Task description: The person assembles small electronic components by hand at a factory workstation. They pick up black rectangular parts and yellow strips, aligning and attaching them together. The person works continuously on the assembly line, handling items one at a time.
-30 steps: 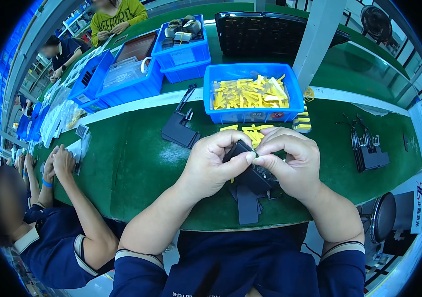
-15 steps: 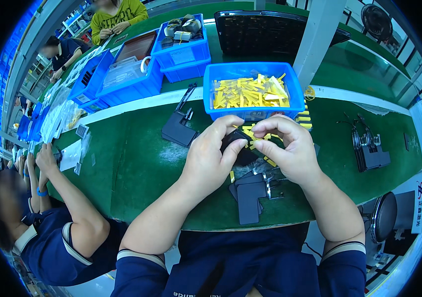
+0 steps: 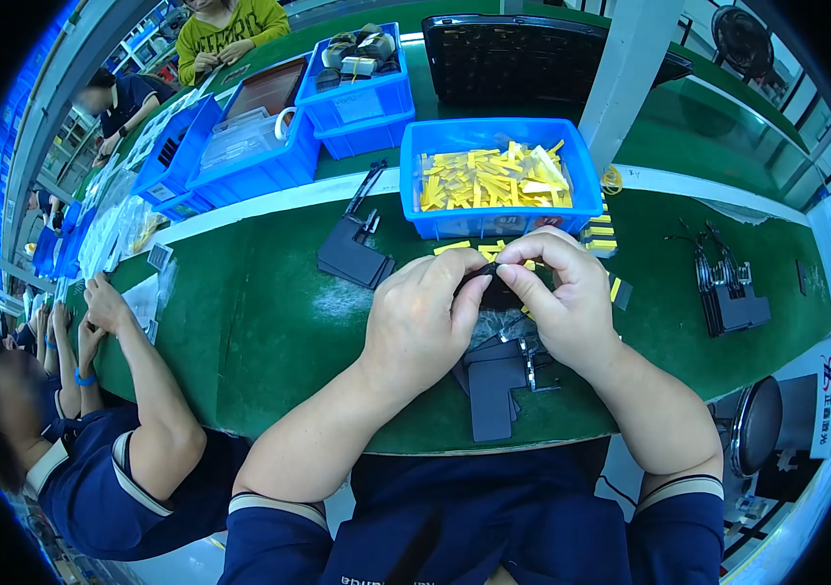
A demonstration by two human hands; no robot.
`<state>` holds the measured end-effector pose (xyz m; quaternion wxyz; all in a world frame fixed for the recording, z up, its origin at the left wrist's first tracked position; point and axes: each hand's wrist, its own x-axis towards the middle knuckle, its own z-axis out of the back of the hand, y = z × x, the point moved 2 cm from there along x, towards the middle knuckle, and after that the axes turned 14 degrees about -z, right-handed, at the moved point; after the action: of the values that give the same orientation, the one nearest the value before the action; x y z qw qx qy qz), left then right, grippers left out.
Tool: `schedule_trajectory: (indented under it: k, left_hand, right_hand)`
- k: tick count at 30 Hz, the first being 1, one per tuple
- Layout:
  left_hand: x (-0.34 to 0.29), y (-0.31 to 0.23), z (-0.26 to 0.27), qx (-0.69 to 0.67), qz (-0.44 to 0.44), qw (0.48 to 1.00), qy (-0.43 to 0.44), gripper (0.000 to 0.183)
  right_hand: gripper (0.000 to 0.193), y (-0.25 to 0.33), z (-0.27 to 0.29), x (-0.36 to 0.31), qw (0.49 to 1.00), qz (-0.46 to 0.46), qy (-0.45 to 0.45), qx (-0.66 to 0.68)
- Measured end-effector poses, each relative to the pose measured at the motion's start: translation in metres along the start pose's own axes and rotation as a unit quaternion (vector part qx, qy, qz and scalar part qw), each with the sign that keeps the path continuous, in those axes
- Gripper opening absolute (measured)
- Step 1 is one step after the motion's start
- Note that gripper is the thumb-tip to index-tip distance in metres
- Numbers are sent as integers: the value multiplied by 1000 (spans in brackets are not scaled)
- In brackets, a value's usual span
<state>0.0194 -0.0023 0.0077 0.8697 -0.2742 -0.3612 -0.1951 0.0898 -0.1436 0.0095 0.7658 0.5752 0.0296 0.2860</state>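
Observation:
My left hand is closed, pinching a small black part between thumb and fingers; most of the part is hidden behind the hand. My right hand brings thumb and forefinger together at the part's right end. Whether a thin strip lies under those fingertips is too small to see. Beyond the hands, loose yellow strips lie on the green bench. Just below them is a stack of dark grey L-shaped plates with metal fittings.
A blue bin full of yellow strips stands behind my hands. More grey plates lie left, and others with black cables lie right. Blue boxes stand far left. A metal post rises behind. A co-worker's arm is at left.
The black part has tilted and shows less of itself. My right thumb and forefinger have come left onto its end. The co-worker's hands at left have shifted slightly.

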Motion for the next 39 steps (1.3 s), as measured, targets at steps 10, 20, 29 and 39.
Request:
schedule_trajectory:
  k: [10,20,29,39]
  left_hand:
    - [3,-7,2,66,-30,997,-6,11]
    - [4,-8,0,64,-33,997,1,12]
    - [4,-12,0,61,-32,998,0,11]
    - [7,-16,5,134,-72,988,24,12]
  right_hand:
    - [8,-16,-9,-1,979,-112,40,166]
    - [6,-20,-11,1,956,-139,64,248]
    - [7,-19,-14,1,938,-144,86,305]
    - [6,-21,-19,0,945,-112,77,297]
